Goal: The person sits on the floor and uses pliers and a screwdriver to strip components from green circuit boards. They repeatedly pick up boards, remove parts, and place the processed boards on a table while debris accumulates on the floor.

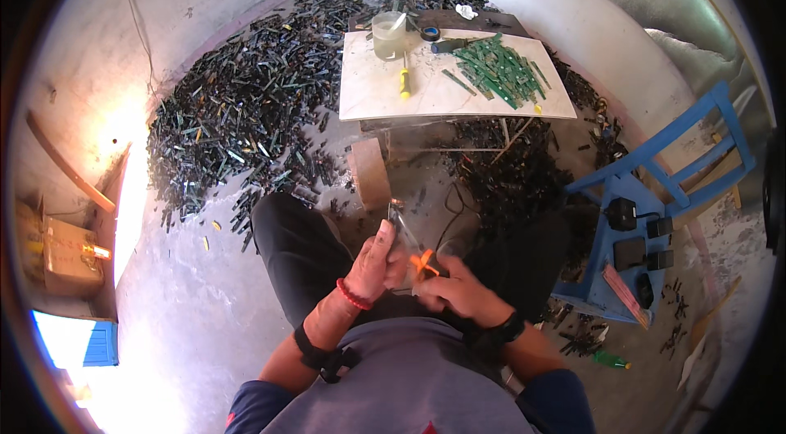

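My left hand (378, 267), with a red bracelet at its wrist, is closed with the thumb pointing up. It grips a small dark piece (397, 210) whose end shows past the thumb; its kind is hard to make out. My right hand (465, 290) is wrapped round the orange and black handle of what looks like a screwdriver (424, 264). Its thin metal shaft slants up and left toward the dark piece; whether the tip touches it I cannot tell. Both hands are over my lap, between my knees.
Ahead stands a low table (368, 98) bearing green circuit board strips (499, 72), a yellow screwdriver (404, 83), a tub of liquid (388, 37) and tape (430, 33). A heap of dark strips (254, 106) covers the floor. At right, a blue chair (602, 270) holds black adapters (630, 254).
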Available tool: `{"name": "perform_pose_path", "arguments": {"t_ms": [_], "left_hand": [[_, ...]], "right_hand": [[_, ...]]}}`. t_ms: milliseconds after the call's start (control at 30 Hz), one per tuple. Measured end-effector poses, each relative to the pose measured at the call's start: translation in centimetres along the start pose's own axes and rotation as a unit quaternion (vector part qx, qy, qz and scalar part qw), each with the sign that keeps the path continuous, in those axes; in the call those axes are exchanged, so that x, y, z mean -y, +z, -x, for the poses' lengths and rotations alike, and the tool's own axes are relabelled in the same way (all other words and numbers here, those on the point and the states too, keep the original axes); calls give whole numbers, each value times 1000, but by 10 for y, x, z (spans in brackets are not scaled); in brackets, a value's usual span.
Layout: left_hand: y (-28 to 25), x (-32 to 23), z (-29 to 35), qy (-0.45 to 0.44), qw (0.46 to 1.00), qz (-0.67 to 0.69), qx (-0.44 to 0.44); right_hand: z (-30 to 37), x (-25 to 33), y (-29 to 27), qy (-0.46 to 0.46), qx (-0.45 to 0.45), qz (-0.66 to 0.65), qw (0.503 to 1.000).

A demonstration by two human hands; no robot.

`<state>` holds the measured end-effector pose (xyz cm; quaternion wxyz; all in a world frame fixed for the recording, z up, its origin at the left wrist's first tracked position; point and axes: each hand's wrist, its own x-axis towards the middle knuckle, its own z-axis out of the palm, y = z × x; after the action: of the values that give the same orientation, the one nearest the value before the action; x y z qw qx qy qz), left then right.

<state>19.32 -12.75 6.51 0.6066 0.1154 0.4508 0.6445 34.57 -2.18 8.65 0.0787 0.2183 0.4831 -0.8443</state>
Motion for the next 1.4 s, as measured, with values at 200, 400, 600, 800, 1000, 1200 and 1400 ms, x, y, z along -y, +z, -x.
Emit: {"name": "perform_pose_path", "arguments": {"t_ms": [200, 400, 600, 800, 1000, 1200, 1400], "left_hand": [[-8, 17, -9, -158, 985, 10, -61], [-8, 5, -3, -85, 996, 34, 16], [10, -12, 8, -35, 998, 19, 46], [2, -1, -8, -89, 995, 37, -5], [-5, 11, -10, -174, 982, 66, -16], [0, -10, 9, -68, 989, 65, 114], [4, -22, 19, -70, 990, 50, 115]], "right_hand": [[0, 10, -57, -218, -230, 710, 629], [7, 19, -29, 110, 69, -133, 983], [5, -12, 27, 13, 256, -465, 848], [-3, 1, -18, -185, -250, 539, 783], [10, 17, -57, -216, -209, 680, 669], [19, -2, -7, 56, 198, -320, 925], [19, 1, 36, -21, 168, -256, 952]]}}
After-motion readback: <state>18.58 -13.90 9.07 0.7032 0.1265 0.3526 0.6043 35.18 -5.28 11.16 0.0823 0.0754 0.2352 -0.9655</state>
